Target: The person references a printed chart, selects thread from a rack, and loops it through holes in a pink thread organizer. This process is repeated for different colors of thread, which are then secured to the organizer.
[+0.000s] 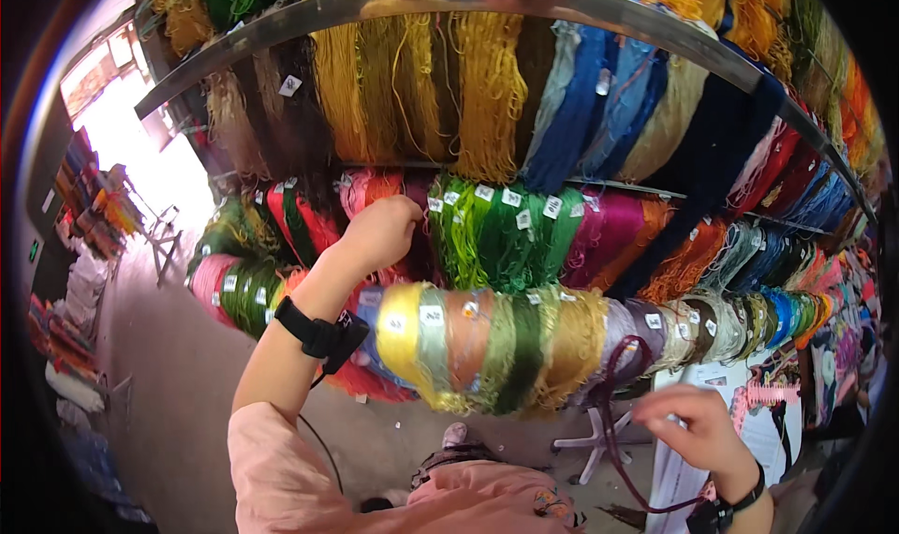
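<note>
My left hand [382, 232] reaches forward into the middle row of hanging thread hanks. Its fingers curl over beside a dark maroon hank [419, 253]; the tips are hidden, so what they hold does not show. Green hanks [510, 239] with white tags hang just right of it. Below my left forearm lies the nearest row, with a bright yellow hank [401, 328] at its front. At lower right, my right hand [691, 423] has thumb and fingers apart. A looped maroon cord [611, 412] hangs just left of its fingertips and runs down toward the wrist.
A curved metal rail [412, 0] crosses above, with gold and blue hanks [599, 94] below it. White papers [684, 468] lie on a table at right. A wheeled chair base [595, 440] stands on the floor. More bundles [103, 211] are stacked at far left.
</note>
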Demonstrator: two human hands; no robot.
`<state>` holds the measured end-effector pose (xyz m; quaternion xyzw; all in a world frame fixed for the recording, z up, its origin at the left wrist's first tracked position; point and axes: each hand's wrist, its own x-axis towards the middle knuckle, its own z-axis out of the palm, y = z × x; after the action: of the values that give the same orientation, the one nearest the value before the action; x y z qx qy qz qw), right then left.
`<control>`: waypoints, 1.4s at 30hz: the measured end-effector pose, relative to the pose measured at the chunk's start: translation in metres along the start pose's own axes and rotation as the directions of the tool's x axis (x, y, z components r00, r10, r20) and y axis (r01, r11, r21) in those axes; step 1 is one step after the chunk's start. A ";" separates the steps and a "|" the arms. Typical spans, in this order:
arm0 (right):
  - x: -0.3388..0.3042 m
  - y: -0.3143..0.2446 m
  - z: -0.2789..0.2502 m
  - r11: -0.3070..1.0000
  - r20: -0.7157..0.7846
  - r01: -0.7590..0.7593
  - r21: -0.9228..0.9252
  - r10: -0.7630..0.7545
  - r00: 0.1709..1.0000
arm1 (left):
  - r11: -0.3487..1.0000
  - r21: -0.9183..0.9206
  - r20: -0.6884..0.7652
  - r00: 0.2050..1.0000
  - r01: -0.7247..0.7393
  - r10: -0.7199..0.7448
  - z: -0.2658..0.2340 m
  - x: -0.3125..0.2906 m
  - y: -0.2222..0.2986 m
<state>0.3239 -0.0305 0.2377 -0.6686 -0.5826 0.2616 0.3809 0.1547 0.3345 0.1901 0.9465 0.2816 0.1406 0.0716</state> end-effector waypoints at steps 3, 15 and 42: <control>0.107 -0.039 0.056 0.977 0.080 -0.032 0.212 0.016 0.997 | 0.972 0.149 0.149 0.976 -0.184 0.162 0.009 0.009 -0.027; 0.329 0.052 0.194 0.954 -0.499 -0.106 -0.282 -0.052 0.865 | 0.957 0.191 0.281 0.946 -0.220 0.162 -0.004 0.006 -0.048; 0.266 0.024 0.155 0.307 0.186 -0.261 0.915 0.251 0.950 | -0.335 -0.736 0.550 0.808 0.588 0.212 0.023 0.024 -0.042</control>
<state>0.2639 0.2603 0.1545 -0.4157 -0.2183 0.6048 0.6432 0.1592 0.3817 0.1642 0.4184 0.1877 0.0466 0.8874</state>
